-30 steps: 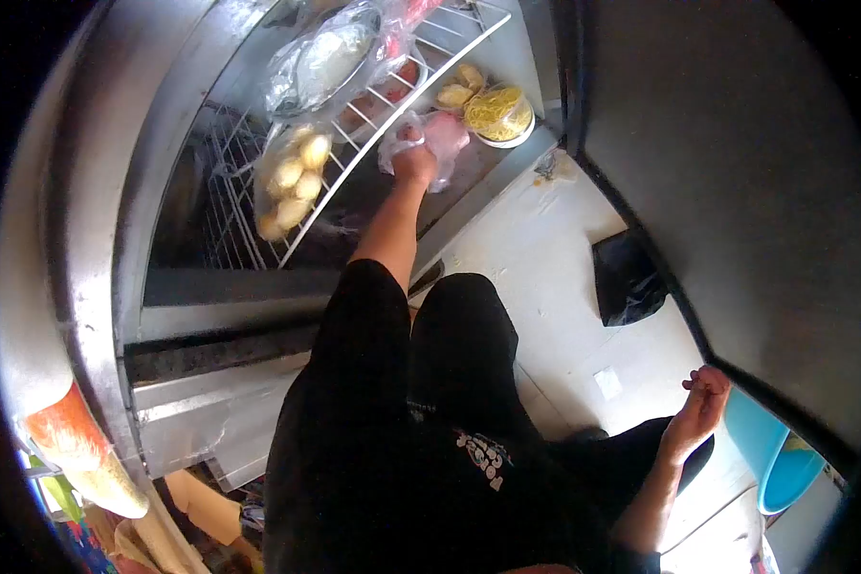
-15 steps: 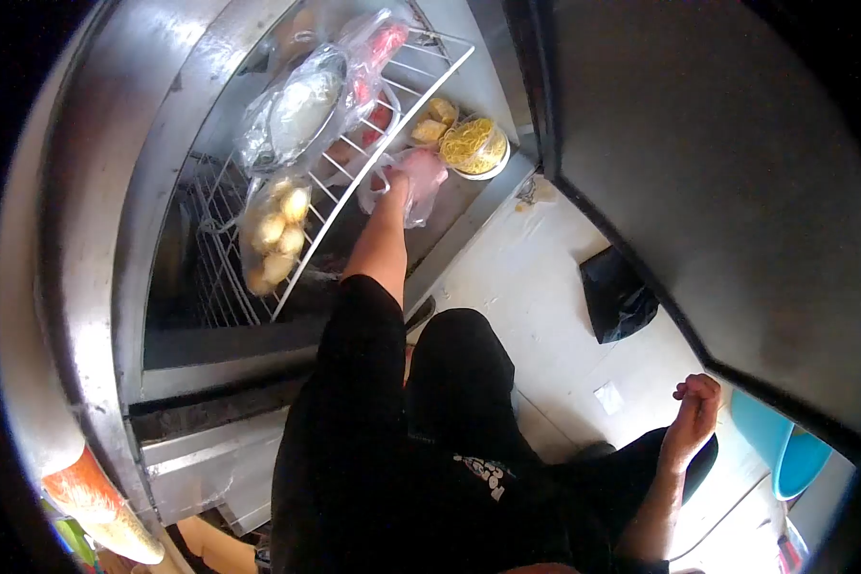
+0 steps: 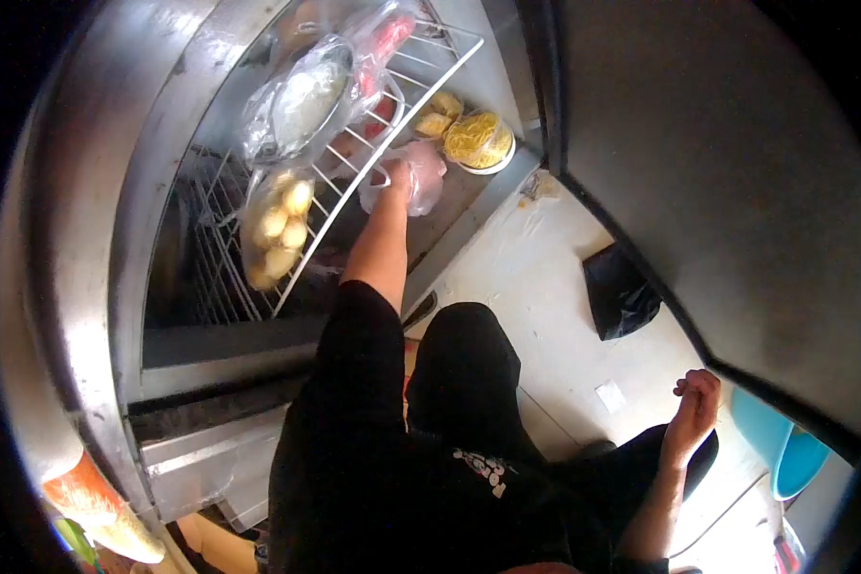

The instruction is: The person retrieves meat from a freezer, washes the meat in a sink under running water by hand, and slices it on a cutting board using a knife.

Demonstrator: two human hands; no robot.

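My left hand (image 3: 398,176) reaches into the fridge below the wire shelf (image 3: 330,218). It is closed at a thin clear plastic bag (image 3: 425,187) with something pinkish inside, and the plastic partly covers its fingers. Just beyond the bag stand a white tub of yellow shreds (image 3: 478,140) under clear wrap and a bag of yellow chunks (image 3: 434,124). Off to the right, my right hand (image 3: 695,413) hovers by my knee with its fingers curled in and nothing visible in them.
On the shelf lie a bag of pale round items (image 3: 281,230), a wrapped metal bowl (image 3: 308,100) and a bag with red contents (image 3: 385,46). The dark fridge door (image 3: 717,191) hangs open on the right. A black bag (image 3: 618,295) and a blue bucket (image 3: 763,435) are on the floor.
The plastic bag at my left hand has shifted slightly, its lower edge now higher. My right hand stays by my knee. The view has moved a little.
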